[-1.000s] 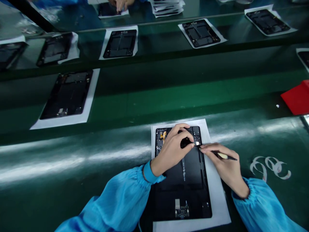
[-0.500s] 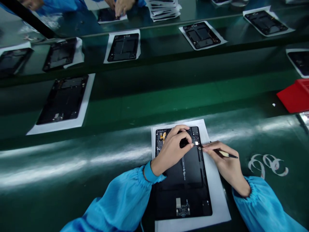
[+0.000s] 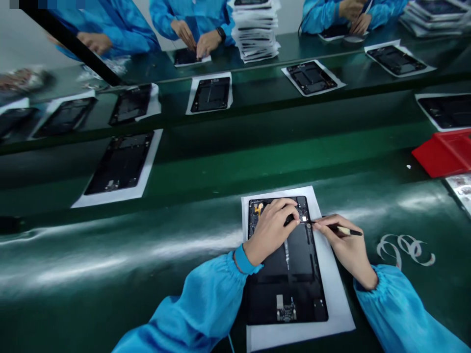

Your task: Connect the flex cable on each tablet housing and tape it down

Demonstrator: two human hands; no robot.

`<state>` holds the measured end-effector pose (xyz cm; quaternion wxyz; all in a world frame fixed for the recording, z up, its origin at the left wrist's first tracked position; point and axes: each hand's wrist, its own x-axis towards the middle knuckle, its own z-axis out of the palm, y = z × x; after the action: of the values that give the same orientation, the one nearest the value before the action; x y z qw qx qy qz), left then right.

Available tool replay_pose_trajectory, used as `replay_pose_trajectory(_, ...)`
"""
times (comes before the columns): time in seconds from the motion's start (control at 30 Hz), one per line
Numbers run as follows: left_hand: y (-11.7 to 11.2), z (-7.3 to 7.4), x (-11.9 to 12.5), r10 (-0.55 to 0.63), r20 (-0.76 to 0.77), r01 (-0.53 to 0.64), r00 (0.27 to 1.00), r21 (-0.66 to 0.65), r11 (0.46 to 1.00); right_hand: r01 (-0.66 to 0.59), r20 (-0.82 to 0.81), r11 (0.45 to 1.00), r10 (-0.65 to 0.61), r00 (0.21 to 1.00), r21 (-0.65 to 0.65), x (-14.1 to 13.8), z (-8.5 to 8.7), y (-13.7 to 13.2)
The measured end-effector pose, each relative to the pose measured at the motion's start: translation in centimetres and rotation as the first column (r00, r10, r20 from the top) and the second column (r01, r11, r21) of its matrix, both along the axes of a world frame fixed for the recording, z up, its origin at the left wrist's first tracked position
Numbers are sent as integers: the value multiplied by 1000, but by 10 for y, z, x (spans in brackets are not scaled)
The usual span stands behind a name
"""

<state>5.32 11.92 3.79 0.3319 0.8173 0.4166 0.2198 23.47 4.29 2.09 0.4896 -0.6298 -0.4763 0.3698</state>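
Note:
A black tablet housing (image 3: pixel 287 277) with exposed circuitry at its top end lies on a white paper sheet (image 3: pixel 336 289). My left hand (image 3: pixel 272 230) rests over the housing's top end, its fingers pinched on a small black part (image 3: pixel 290 219). My right hand (image 3: pixel 342 245) grips a slim black pick tool (image 3: pixel 344 229), whose tip reaches a small round metal piece (image 3: pixel 308 226) at the housing's edge. Beside that piece is a small bright white square (image 3: pixel 303 218). My left fingers hide part of the circuitry.
Further black housings on white sheets (image 3: pixel 121 166) lie along the green bench. A red tray (image 3: pixel 445 154) sits at the right. Co-workers in blue sleeves (image 3: pixel 198 24) work across the bench beside a tall stack of sheets (image 3: pixel 254 32).
The view has tilted upward and shifted, bringing more co-workers into sight. My hands stay at the same corner of the housing, and the tool tip remains near the round piece.

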Motion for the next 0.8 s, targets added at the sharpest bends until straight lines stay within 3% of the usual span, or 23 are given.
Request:
replay_pose_trajectory(0.2, -13, 0, -19, 54, -30, -50, 998, 106, 993, 49, -81, 998, -46, 996, 33, 2, -5, 2)
replay_pose_trajectory(0.4, -30, -17, -40, 131, -158, -79, 979, 299, 951, 59, -201, 997, -46, 978, 59, 2, -8, 3)
replay_pose_trajectory(0.53, -30, -17, -33, 164, -47, -152, 985, 189, 970, 137, -204, 983, -111, 973, 118, 3, -3, -1)
replay_pose_trajectory(0.63, -42, 0, -33, 213, 126, -231, 969, 147, 962, 156, -87, 961, -139, 986, 229, -1, 8, -12)
replay_pose_trajectory(0.67, -52, 8, -36, 221, 179, -249, 959, 156, 956, 97, -35, 965, -91, 995, 243, -5, 12, -19)
replay_pose_trajectory(0.73, -79, 25, -44, 203, 250, -248, 947, 166, 954, -152, 109, 967, 132, 985, 204, -15, 21, -37)
replay_pose_trajectory(0.8, -112, 39, -53, 152, 292, -193, 944, 119, 974, -445, 290, 887, 397, 871, 125, -27, 28, -57)
